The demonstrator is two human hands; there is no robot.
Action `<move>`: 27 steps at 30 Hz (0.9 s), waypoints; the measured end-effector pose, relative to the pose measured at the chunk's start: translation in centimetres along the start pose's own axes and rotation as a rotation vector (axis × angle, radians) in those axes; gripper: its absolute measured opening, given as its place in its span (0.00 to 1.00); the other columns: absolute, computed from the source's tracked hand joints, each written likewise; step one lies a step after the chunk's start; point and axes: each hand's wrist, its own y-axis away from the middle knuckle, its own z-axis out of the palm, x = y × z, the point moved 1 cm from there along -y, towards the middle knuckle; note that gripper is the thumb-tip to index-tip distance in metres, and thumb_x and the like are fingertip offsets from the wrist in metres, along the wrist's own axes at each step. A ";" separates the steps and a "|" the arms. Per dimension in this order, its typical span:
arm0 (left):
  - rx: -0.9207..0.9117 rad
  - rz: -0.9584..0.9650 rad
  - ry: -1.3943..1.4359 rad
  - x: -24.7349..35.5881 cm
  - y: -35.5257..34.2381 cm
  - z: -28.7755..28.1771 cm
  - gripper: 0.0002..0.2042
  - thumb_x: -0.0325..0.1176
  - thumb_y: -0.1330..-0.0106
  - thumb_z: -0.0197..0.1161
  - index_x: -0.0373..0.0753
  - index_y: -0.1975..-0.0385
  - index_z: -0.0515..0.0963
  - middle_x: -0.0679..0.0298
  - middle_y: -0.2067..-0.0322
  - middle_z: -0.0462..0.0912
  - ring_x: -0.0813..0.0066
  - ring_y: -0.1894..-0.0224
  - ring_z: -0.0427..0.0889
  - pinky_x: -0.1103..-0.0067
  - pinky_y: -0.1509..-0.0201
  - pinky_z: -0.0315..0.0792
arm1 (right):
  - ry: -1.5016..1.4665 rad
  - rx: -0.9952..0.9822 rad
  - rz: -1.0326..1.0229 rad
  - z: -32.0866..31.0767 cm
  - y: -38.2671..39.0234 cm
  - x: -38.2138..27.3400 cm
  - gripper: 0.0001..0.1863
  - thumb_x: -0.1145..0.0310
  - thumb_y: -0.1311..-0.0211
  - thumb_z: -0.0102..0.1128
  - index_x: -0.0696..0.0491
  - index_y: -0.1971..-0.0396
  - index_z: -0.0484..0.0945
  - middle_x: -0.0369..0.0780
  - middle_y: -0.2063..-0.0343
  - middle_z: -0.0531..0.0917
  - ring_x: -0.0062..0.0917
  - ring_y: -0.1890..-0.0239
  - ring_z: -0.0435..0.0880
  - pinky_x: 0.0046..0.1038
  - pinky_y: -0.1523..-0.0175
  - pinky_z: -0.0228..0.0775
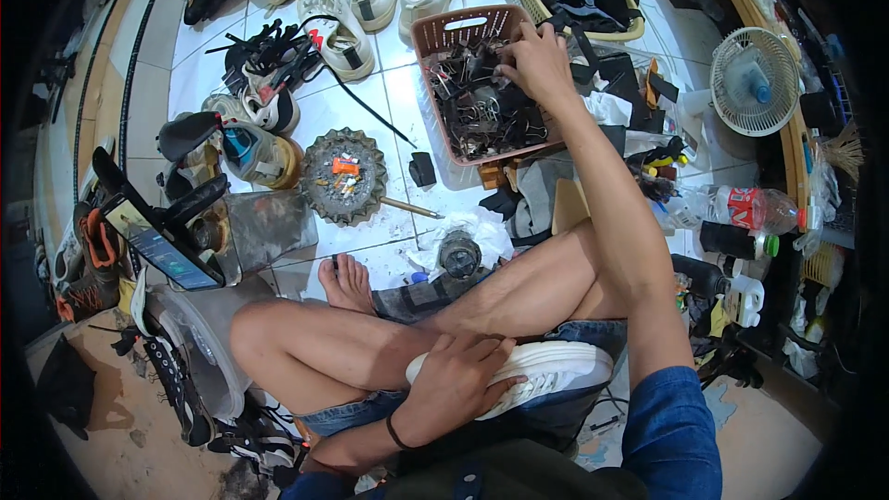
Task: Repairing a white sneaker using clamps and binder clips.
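Note:
Across my lap lies a white lace-up sneaker [559, 369], its toe pointing right. My left hand [463, 376] wraps over the sneaker's heel end and opening, pressing it against my legs. My right arm stretches forward to a brownish-pink plastic basket [475, 26]. At its far right rim, my right hand [539, 63] has bent fingers around the edge, with the thumb on the inner side. Inside the basket is a heap of small dark and metal pieces [482, 97], including clips. Whether the fingers also pinch one of these pieces cannot be made out.
An ashtray [319, 153] with butts and a dark glass jar [459, 255] stand before my legs. A phone [157, 241] leans on the left. Several shoes [338, 32] line the back left. A tool basket [634, 23], fan [755, 79] and bottle [750, 210] are rightward.

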 end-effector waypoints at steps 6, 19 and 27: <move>0.041 0.010 -0.021 0.3 0.5 0.4 0.25 0.47 0.40 0.71 0.38 0.49 0.80 0.62 0.63 0.83 0.63 0.55 0.79 0.69 0.53 0.70 | 0.028 0.140 -0.130 0.8 0.7 -0.7 0.24 0.58 0.53 0.77 0.51 0.56 0.83 0.37 0.49 0.79 0.40 0.40 0.72 0.47 0.42 0.64; 0.064 -0.006 -0.125 1.3 2.2 2.8 0.22 0.50 0.39 0.68 0.40 0.53 0.81 0.60 0.64 0.84 0.61 0.53 0.79 0.66 0.49 0.70 | 0.244 0.307 -0.105 5.0 -0.3 1.7 0.24 0.47 0.40 0.65 0.44 0.48 0.80 0.39 0.48 0.81 0.35 0.31 0.65 0.52 0.43 0.64; 0.280 0.072 -0.208 2.1 3.6 3.2 0.25 0.44 0.45 0.74 0.39 0.50 0.81 0.63 0.64 0.83 0.62 0.59 0.78 0.68 0.54 0.69 | -0.322 0.254 -0.127 0.6 -1.9 2.7 0.12 0.59 0.41 0.72 0.53 0.71 0.83 0.43 0.66 0.84 0.36 0.61 0.84 0.41 0.60 0.76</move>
